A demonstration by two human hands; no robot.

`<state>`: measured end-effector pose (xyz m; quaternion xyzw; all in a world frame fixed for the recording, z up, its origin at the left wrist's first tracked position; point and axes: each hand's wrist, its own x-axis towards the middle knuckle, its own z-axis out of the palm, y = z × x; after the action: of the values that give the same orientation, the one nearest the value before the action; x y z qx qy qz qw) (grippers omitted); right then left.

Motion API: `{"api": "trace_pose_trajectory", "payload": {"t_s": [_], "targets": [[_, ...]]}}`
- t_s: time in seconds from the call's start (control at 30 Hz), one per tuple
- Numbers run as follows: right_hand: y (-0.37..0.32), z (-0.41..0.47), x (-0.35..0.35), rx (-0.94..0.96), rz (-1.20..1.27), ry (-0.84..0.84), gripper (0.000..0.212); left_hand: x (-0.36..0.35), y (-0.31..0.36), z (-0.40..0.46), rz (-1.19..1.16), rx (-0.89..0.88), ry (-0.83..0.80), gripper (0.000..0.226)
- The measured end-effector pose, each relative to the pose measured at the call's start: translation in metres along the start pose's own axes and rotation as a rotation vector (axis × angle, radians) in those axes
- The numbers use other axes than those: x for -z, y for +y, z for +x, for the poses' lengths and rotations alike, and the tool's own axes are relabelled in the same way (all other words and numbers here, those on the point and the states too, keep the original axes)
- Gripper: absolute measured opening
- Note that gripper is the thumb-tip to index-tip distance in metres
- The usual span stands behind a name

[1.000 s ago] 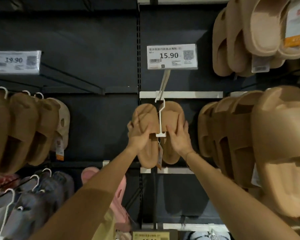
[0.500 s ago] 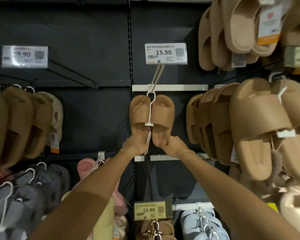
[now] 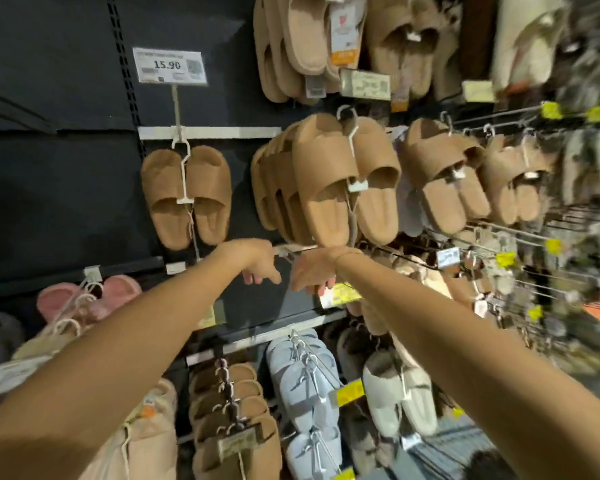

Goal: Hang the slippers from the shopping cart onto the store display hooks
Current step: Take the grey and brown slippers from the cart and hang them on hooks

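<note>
A tan pair of slippers (image 3: 184, 195) hangs by its white plastic hanger (image 3: 184, 174) from the display hook under the 15.90 price tag (image 3: 169, 65). Both my hands are off it and lower, to its right. My left hand (image 3: 257, 268) hangs with fingers loosely curled downward and holds nothing. My right hand (image 3: 314, 275) is beside it, fingers relaxed and pointing down, also holding nothing. The shopping cart is not in view.
A thick row of tan slippers (image 3: 329, 181) hangs right of the pair, with more tan pairs (image 3: 444, 174) beyond. Pink slippers (image 3: 84, 299), light blue ones (image 3: 305, 386) and brown ones (image 3: 236, 420) hang on lower hooks. Bare metal hooks (image 3: 520, 233) jut out at right.
Both hands have let go of the tan pair and dropped below it. The pair stays hanging on the hook. The view has swung to the right and down.
</note>
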<state>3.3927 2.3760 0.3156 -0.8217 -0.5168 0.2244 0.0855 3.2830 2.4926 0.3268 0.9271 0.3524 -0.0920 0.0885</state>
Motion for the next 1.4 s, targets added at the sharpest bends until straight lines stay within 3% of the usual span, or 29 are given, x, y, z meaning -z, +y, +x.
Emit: {"api": "trace_pose_trajectory", "payload": {"t_s": [0.13, 0.33, 0.4, 0.47, 0.63, 0.8, 1.1, 1.4], "targets": [[0.064, -0.062, -0.008, -0.065, -0.023, -0.073, 0.026, -0.039, 0.076, -0.025, 0.025, -0.056, -0.086, 0.041], [0.203, -0.179, -0.041, -0.237, 0.066, -0.063, 0.026, -0.110, 0.202, -0.054, 0.039, -0.227, -0.196, 0.037], [0.259, -0.218, -0.051, -0.346, 0.125, 0.007, 0.021, -0.132, 0.253, -0.060, 0.037, -0.303, -0.223, 0.036], [0.306, -0.255, -0.059, -0.467, 0.296, 0.183, 0.026, -0.152, 0.303, -0.067, 0.049, -0.398, -0.217, 0.033], [0.375, -0.340, -0.065, -0.526, 0.101, 0.052, 0.022, -0.203, 0.428, -0.075, 0.041, -0.575, -0.281, 0.031], [0.455, -0.406, -0.063, -0.669, 0.155, 0.211, 0.022, -0.235, 0.536, -0.065, 0.073, -0.692, -0.352, 0.040], [0.590, -0.430, -0.063, -0.925, 0.151, 0.151, 0.033, -0.269, 0.686, -0.019, 0.127, -0.854, -0.422, 0.026], [0.691, -0.401, -0.078, -0.985, 0.189, 0.170, 0.028, -0.302, 0.766, 0.065, 0.161, -0.958, -0.491, 0.024]]}}
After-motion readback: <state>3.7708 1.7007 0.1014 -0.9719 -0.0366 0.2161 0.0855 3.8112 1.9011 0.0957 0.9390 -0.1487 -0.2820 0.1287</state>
